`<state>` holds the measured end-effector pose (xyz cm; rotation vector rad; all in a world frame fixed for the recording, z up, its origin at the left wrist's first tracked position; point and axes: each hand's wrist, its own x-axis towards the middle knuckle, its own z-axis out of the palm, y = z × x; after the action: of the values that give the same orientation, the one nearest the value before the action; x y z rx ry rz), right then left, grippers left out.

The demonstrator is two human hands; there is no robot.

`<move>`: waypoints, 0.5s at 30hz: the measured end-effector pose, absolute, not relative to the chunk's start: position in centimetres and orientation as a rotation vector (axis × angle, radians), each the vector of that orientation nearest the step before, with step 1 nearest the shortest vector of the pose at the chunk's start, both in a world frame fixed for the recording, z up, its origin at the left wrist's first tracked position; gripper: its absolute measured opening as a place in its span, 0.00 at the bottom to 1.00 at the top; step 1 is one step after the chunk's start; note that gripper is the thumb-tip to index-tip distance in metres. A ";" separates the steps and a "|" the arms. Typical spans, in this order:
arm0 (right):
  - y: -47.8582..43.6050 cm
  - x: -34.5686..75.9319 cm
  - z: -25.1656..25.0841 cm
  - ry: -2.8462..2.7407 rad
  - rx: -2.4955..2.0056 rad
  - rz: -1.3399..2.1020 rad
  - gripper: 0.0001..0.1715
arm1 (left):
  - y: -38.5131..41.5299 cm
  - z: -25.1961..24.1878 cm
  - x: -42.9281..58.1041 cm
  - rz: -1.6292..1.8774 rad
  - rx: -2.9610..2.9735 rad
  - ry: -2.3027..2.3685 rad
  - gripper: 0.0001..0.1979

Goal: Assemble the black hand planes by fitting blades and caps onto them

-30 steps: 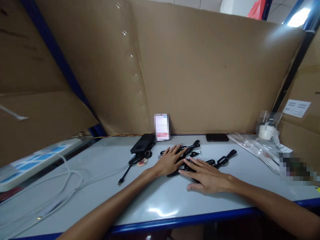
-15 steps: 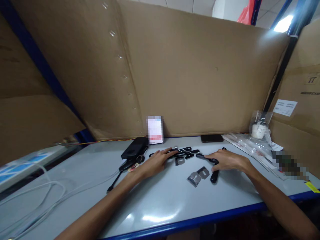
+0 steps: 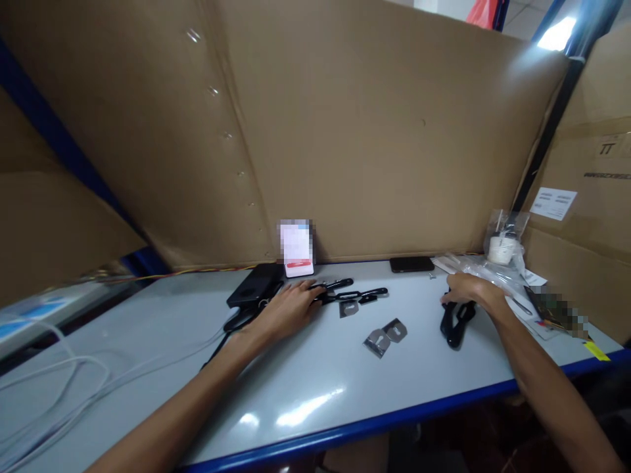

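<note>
My left hand [image 3: 296, 303] rests with its fingers spread on several black-handled tools [image 3: 345, 295] at the table's back middle. Farther right, my right hand [image 3: 466, 289] is bent over a pair of black tools [image 3: 456, 325]; its fingertips are mostly hidden, so its grip cannot be made out. Between the hands lie two flat grey metal plates, the left one [image 3: 377, 341] and the right one [image 3: 396, 330], edges touching. Another grey plate [image 3: 349, 308] lies just in front of the black tools near my left hand.
A lit phone [image 3: 298, 249] stands against the cardboard wall [image 3: 369, 131], beside a black box [image 3: 254, 286]. A dark phone [image 3: 412, 264] lies at the back. Plastic bags and a white cup [image 3: 501, 249] are at the right, white cables [image 3: 64, 368] at the left.
My right hand has moved right, and the black tools there now lie side by side farther right. My left hand has shifted slightly left over its tools. The camera view has shifted a little.
</note>
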<state>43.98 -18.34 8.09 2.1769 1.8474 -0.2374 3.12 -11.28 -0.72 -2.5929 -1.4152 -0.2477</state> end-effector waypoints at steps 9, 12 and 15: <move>-15.8 45.8 6.0 1.850 2.260 -0.133 0.25 | -9.6 -3.9 3.3 -0.349 -2.704 -1.462 0.36; -15.4 46.2 5.4 1.935 2.314 -0.082 0.27 | -9.2 -4.8 3.7 -0.381 -2.674 -1.535 0.38; -15.4 46.4 5.3 2.084 2.390 0.040 0.30 | -9.1 -5.0 4.2 -0.438 -2.618 -1.597 0.38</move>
<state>46.39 -15.43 5.29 2.3901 2.0837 0.0396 4.19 -9.08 -5.01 -2.6184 -1.5967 -0.4381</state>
